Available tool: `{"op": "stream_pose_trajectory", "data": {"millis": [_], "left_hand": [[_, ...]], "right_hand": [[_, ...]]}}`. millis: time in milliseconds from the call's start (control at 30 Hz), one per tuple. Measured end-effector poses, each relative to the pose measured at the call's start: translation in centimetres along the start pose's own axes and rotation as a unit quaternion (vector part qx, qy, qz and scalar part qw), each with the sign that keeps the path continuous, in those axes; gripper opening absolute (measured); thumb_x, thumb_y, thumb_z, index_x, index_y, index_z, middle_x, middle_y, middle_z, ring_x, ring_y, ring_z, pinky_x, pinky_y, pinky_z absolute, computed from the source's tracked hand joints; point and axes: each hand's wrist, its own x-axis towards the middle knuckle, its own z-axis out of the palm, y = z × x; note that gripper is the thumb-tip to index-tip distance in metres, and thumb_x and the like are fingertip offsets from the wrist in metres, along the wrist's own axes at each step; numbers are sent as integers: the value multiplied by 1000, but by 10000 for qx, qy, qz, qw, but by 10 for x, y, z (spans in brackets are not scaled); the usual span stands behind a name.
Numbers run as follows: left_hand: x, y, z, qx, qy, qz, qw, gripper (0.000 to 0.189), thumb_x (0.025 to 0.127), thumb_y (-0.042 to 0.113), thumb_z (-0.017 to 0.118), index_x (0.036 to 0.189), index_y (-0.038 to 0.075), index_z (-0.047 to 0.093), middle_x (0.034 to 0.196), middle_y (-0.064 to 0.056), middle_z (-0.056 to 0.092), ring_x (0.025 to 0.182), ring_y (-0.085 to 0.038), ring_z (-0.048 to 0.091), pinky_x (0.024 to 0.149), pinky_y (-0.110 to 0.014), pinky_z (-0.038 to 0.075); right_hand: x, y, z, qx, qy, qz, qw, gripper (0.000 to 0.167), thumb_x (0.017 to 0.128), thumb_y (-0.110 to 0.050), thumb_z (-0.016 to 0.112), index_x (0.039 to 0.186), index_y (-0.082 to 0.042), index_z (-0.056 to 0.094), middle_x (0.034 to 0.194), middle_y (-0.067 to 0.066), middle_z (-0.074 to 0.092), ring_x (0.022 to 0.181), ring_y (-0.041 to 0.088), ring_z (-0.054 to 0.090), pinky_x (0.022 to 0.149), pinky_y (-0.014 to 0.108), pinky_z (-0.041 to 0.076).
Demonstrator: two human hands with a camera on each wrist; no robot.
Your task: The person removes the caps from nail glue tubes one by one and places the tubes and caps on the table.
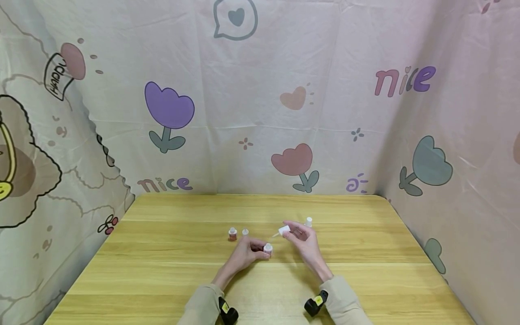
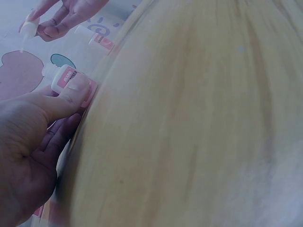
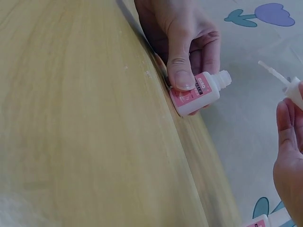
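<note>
My left hand (image 1: 243, 253) holds a small white bottle (image 3: 203, 93) with a pink label, its thumb (image 3: 183, 79) lying across the label. The bottle's narrow neck has no cap on it and stands upright on or just above the table; which of these I cannot tell. To the right and slightly farther back, my right hand (image 1: 304, 240) pinches a white brush cap (image 1: 284, 230). Its thin applicator (image 3: 272, 71) points toward the bottle's mouth, apart from it. In the left wrist view the same cap (image 2: 30, 28) hangs with its applicator downward.
Behind my left hand stand another uncapped bottle (image 1: 233, 234) with a reddish label and a small white cap-like piece (image 1: 245, 232). A further bottle with a white top (image 1: 308, 221) is behind my right hand. Patterned cloth (image 1: 243, 113) hangs around the wooden table (image 1: 162, 271).
</note>
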Motion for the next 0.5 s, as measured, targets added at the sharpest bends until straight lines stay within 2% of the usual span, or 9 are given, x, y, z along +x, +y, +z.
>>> {"op": "stream_pose_trajectory", "data": {"millis": [167,267,500], "left_hand": [[0,-2,1,-71,3,109,9999,14,83,6,80,96,0,78,88,-19,78,76,-6,70,70,-18,55],[0,-2,1,-90,-8,121,9999,15,83,6,80,96,0,78,89,-19,78,76,-7,70,70,-18,55],[0,0,0,-4,-47,9,10000,13,84,8,80,96,3,79,90,-16,78,76,-1,68,72,-18,55]], "right_hand": [[0,1,-1,188,-63,-37,9998,44,92,5,65,123,29,45,108,-10,71,99,2,69,89,20,57],[0,0,-2,183,-8,-23,9998,40,92,3,66,120,26,50,108,-9,72,99,4,70,88,21,58],[-2,1,-3,185,92,109,9997,20,89,0,70,109,0,70,103,-5,75,91,7,72,87,24,59]]}}
